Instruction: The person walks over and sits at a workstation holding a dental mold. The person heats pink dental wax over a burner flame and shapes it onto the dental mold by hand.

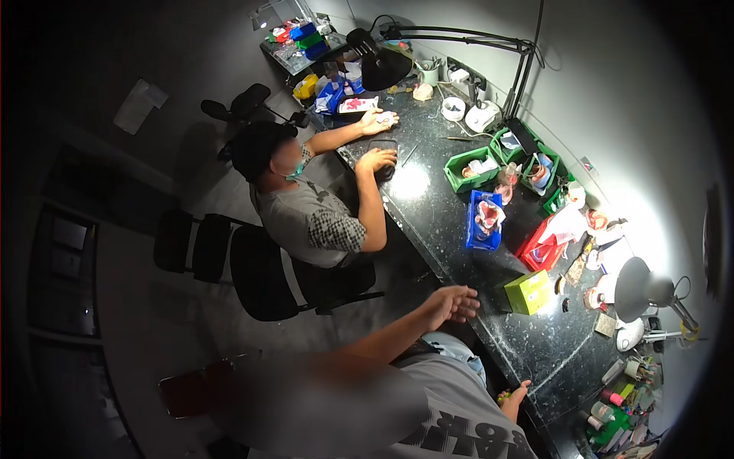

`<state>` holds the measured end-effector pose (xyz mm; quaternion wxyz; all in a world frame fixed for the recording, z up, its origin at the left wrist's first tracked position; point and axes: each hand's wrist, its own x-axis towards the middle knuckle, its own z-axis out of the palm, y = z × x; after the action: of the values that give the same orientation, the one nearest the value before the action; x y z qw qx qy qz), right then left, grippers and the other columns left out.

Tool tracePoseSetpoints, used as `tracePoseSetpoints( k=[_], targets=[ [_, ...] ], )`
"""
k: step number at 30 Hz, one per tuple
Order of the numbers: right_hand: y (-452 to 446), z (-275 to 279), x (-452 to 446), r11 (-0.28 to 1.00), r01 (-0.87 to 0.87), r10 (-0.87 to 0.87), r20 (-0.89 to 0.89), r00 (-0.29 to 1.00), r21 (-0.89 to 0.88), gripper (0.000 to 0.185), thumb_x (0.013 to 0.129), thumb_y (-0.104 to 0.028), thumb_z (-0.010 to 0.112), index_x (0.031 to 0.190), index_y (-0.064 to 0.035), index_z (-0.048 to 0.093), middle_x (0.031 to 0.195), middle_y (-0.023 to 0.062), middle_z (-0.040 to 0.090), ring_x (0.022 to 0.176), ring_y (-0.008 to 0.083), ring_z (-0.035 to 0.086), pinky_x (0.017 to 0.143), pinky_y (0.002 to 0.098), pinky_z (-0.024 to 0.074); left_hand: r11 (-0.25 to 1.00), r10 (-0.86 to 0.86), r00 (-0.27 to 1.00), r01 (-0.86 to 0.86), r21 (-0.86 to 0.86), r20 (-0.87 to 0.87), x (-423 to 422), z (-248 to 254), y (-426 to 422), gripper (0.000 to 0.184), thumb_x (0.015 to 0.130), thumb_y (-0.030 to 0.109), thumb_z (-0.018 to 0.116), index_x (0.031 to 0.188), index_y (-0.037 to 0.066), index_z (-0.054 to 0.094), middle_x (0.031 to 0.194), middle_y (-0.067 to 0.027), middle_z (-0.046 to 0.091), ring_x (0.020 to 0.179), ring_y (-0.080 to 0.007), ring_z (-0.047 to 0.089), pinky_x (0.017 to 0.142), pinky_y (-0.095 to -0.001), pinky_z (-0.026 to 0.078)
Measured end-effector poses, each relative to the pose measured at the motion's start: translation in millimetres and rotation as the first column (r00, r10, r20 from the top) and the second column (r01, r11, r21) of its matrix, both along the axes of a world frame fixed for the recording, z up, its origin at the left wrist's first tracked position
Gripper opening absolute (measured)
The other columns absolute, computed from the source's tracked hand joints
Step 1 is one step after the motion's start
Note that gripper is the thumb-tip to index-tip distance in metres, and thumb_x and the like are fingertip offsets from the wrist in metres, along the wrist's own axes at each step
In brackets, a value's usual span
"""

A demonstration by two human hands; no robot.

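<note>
My left hand [453, 306] hovers by the front edge of the dark speckled workbench [527, 348]. Its fingers are stretched out and slightly bent, with nothing visible in them. To its right on the bench stands a yellow-green box [528, 292]. Lower down, my right hand [518, 398] is at the bench edge, close to my body. Its fingers are closed around a small yellow-green thing [502, 397], mostly hidden, whose kind I cannot make out. Further along lies a blue bin [485, 222] with dental models [488, 214] inside.
A co-worker [317, 206] sits to my left, hands on the bench. Green bins [470, 170] and a red bin [541, 245] line the wall side. Desk lamps [644, 291] reach over the bench. Bottles and tools [612, 409] crowd the bench's right end.
</note>
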<state>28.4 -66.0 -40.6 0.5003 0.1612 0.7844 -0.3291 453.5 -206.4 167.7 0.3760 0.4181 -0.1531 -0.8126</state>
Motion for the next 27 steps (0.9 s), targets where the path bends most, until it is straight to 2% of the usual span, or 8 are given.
tracePoseSetpoints(
  k=[7, 16, 17, 18, 21, 22, 24, 27],
  targets=[
    [0.9, 16.9, -8.1, 0.990, -0.004, -0.003, 0.048, 0.999, 0.140, 0.083, 0.064, -0.092, 0.050, 0.070, -0.0094, 0.043, 0.059, 0.0028, 0.037, 0.044, 0.0192, 0.036, 0.042, 0.0303, 0.0272, 0.951, 0.306, 0.940, -0.297, -0.085, 0.148, 75.9, 4.1, -110.3, 0.043, 0.096, 0.034, 0.046, 0.125, 0.003, 0.053, 0.113, -0.0129, 0.066, 0.097, -0.0227, 0.064, 0.082, -0.0363, 0.049],
    [-3.1, 63.3, 1.0, 0.981, -0.047, 0.008, 0.205, 0.979, 0.188, 0.080, 0.060, -0.092, 0.053, 0.058, -0.0139, 0.037, 0.047, 0.0007, 0.033, 0.038, 0.0153, 0.033, 0.036, 0.0254, 0.0246, 0.870, 0.484, 0.828, -0.421, -0.255, 0.283, 171.4, -15.2, -246.8, 0.044, 0.096, 0.030, 0.050, 0.132, 0.004, 0.049, 0.107, -0.0116, 0.067, 0.086, -0.0204, 0.067, 0.072, -0.0330, 0.051],
    [-4.4, 67.8, 3.7, 0.987, -0.032, -0.008, 0.253, 0.967, 0.156, 0.079, 0.060, -0.091, 0.055, 0.056, -0.0154, 0.033, 0.045, 0.0004, 0.031, 0.037, 0.0139, 0.031, 0.035, 0.0244, 0.0223, 0.837, 0.542, 0.785, -0.473, -0.275, 0.301, 182.5, -18.8, -263.3, 0.045, 0.095, 0.026, 0.054, 0.134, 0.005, 0.046, 0.101, -0.0108, 0.067, 0.076, -0.0187, 0.066, 0.062, -0.0301, 0.050],
    [-11.5, 66.8, 7.3, 0.965, 0.125, -0.187, 0.271, 0.944, 0.232, 0.079, 0.061, -0.090, 0.056, 0.052, -0.0175, 0.025, 0.043, 0.0001, 0.028, 0.035, 0.0127, 0.028, 0.033, 0.0242, 0.0187, 0.800, 0.598, 0.737, -0.521, -0.297, 0.316, 194.8, -23.6, -281.1, 0.048, 0.093, 0.022, 0.058, 0.136, 0.006, 0.043, 0.096, -0.0099, 0.067, 0.066, -0.0170, 0.065, 0.053, -0.0272, 0.049],
    [-35.1, 78.2, 37.6, 0.877, 0.404, -0.438, 0.087, 0.895, 0.262, 0.081, 0.062, -0.088, 0.057, 0.052, -0.0172, 0.018, 0.042, -0.0003, 0.022, 0.034, 0.0140, 0.021, 0.033, 0.0260, 0.0177, 0.791, 0.610, 0.659, -0.542, -0.284, 0.441, 227.9, -39.4, -320.6, 0.075, 0.092, 0.019, 0.058, 0.152, 0.013, 0.015, 0.092, -0.0113, 0.066, 0.064, -0.0190, 0.065, 0.051, -0.0296, 0.050],
    [-32.5, 72.3, 39.2, 0.871, 0.439, -0.467, 0.096, 0.879, 0.222, 0.082, 0.063, -0.086, 0.058, 0.052, -0.0169, 0.016, 0.042, -0.0004, 0.020, 0.035, 0.0143, 0.019, 0.033, 0.0262, 0.0173, 0.788, 0.613, 0.657, -0.548, -0.280, 0.440, 236.5, -43.9, -331.1, 0.075, 0.092, 0.019, 0.058, 0.152, 0.013, 0.015, 0.092, -0.0113, 0.066, 0.064, -0.0190, 0.065, 0.051, -0.0296, 0.050],
    [-2.1, 28.2, 7.0, 0.885, 0.436, -0.464, 0.238, 0.853, 0.165, 0.082, 0.065, -0.087, 0.055, 0.052, -0.0166, 0.015, 0.042, -0.0003, 0.020, 0.034, 0.0147, 0.019, 0.033, 0.0272, 0.0170, 0.806, 0.578, 0.624, -0.538, -0.247, 0.526, 252.3, -55.5, -350.5, 0.088, 0.091, 0.018, 0.058, 0.155, 0.019, -0.003, 0.089, -0.0120, 0.064, 0.060, -0.0211, 0.064, 0.049, -0.0322, 0.050],
    [23.9, 1.9, -20.5, 0.963, 0.239, -0.249, 0.073, 0.966, 0.122, 0.081, 0.065, -0.090, 0.048, 0.053, -0.0164, 0.016, 0.044, -0.0009, 0.019, 0.039, 0.0160, 0.017, 0.038, 0.0305, 0.0160, 0.813, 0.552, 0.598, -0.540, -0.218, 0.580, 276.3, -71.3, -379.0, 0.093, 0.090, 0.018, 0.058, 0.154, 0.022, -0.011, 0.088, -0.0131, 0.063, 0.058, -0.0239, 0.064, 0.047, -0.0350, 0.050]
  ],
)
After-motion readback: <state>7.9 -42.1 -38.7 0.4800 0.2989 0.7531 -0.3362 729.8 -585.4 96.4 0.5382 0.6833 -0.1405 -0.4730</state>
